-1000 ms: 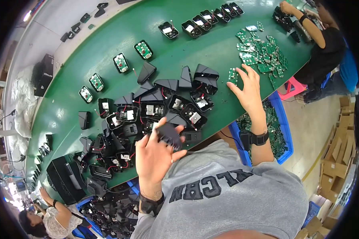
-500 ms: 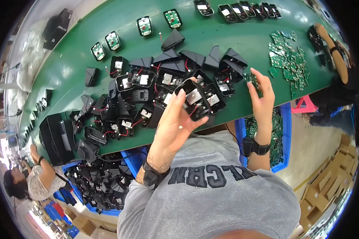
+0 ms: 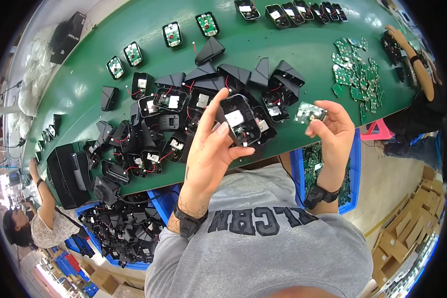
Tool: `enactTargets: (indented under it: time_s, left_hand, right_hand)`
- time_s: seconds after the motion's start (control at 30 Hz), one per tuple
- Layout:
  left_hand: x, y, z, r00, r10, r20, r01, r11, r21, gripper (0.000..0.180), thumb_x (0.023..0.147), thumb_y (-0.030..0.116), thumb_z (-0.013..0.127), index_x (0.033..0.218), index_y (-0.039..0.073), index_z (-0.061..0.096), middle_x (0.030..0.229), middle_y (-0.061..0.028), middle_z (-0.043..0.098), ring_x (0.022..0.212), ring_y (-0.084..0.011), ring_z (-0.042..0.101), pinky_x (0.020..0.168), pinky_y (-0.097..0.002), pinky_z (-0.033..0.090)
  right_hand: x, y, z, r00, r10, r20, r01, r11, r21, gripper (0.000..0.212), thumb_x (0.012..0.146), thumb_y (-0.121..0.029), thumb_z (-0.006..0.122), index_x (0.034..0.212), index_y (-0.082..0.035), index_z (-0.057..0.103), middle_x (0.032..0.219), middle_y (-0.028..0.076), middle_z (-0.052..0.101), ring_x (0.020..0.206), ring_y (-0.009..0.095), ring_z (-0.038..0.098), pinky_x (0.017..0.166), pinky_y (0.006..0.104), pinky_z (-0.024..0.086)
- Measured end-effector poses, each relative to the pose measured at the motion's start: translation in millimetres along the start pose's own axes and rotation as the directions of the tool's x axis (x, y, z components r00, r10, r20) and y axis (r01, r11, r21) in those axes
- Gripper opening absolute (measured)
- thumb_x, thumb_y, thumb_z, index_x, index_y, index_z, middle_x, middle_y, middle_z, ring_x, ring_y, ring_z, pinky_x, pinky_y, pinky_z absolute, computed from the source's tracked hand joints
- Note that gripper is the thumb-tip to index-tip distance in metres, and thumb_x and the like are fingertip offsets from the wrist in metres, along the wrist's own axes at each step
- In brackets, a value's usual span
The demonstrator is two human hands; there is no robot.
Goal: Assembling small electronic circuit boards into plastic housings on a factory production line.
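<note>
My left hand (image 3: 209, 136) grips a black plastic housing (image 3: 251, 118), its open side facing up. Inside it show a white block and a small wire connector. Off to the right, my right hand (image 3: 335, 130) pinches a green circuit board (image 3: 309, 113) between thumb and fingers, apart from the housing. Beyond and left of my left hand lies a heap of similar black housings (image 3: 170, 101), several with red wires and white parts. The held housing hides part of that heap.
Several housings fitted with green boards (image 3: 172, 35) stand along the far side of the green table (image 3: 293, 47). Loose circuit boards (image 3: 355, 74) lie to the right. Blue bins (image 3: 353, 201) sit below the near edge. Other people work at both ends.
My right hand has turned and lifted the circuit board, which now shows clearly in its fingers. The housing in my left hand has tilted, its inside turned more toward me.
</note>
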State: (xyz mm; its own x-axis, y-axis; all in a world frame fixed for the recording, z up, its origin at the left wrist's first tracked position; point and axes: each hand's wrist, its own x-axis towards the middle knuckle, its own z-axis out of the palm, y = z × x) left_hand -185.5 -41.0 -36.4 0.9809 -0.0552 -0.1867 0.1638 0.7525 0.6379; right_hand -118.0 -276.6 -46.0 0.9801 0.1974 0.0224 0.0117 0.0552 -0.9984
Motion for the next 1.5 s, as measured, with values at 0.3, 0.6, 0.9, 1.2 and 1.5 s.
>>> enactTargets:
  time_s: [0.3,0.6,0.9,1.2,1.5]
  left_hand:
    - [2.5,-23.6,4.2,0.923,0.365,-0.118,-0.298,0.876,0.379,0.056,0.094,0.007,0.054,0.144,0.009,0.028,0.125,-0.0130,0.051,0.110,-0.0264,0.059,0.089,-0.0447,0.055]
    - [-2.1,-15.4,0.0,0.938,0.309,-0.159,-0.267,0.934,0.238,0.057,0.093,0.005,0.055,0.143,0.010,0.029,0.123,-0.0123,0.052,0.109,-0.0240,0.059,0.088,-0.0439,0.056]
    - [-5.9,-11.8,-1.1,0.961,0.225,-0.160,-0.197,0.965,0.176,0.057,0.093,0.003,0.054,0.144,0.011,0.029,0.122,-0.0120,0.053,0.109,-0.0233,0.059,0.087,-0.0436,0.057]
    - [-4.4,-9.4,1.4,0.972,0.188,-0.139,-0.163,0.971,0.176,0.056,0.093,0.003,0.054,0.143,0.011,0.031,0.121,-0.0105,0.053,0.109,-0.0223,0.059,0.086,-0.0433,0.058]
    - [-5.8,-6.0,-0.3,0.977,0.147,-0.155,-0.115,0.973,0.199,0.056,0.092,0.004,0.056,0.142,0.010,0.033,0.121,-0.0101,0.053,0.108,-0.0206,0.058,0.083,-0.0389,0.059]
  right_hand:
    - [-0.3,21.8,53.4,0.945,0.236,0.227,-0.328,0.701,0.633,0.011,0.092,-0.007,0.055,0.103,-0.004,0.055,0.098,0.009,0.059,0.094,0.020,0.062,0.076,0.0315,0.053]
    - [-2.2,-9.9,33.4,0.998,-0.052,0.021,0.047,0.975,0.217,0.046,0.078,0.007,0.060,0.123,0.003,0.051,0.099,0.008,0.056,0.088,0.014,0.059,0.081,0.0268,0.049]
    - [-0.6,15.8,33.5,0.959,0.236,0.157,-0.282,0.846,0.452,0.057,0.072,0.005,0.063,0.127,0.004,0.052,0.105,0.008,0.054,0.085,0.012,0.053,0.082,0.0256,0.048]
    - [5.9,-3.8,40.4,0.999,-0.008,0.037,0.000,0.979,0.206,0.021,0.081,0.004,0.062,0.101,0.000,0.059,0.097,0.007,0.059,0.084,0.017,0.063,0.076,0.0273,0.049]
    - [1.2,1.1,23.9,1.000,-0.011,0.030,0.012,0.999,-0.043,0.033,0.081,0.002,0.063,0.113,0.002,0.061,0.083,0.009,0.063,0.067,0.013,0.060,0.063,0.0245,0.050]
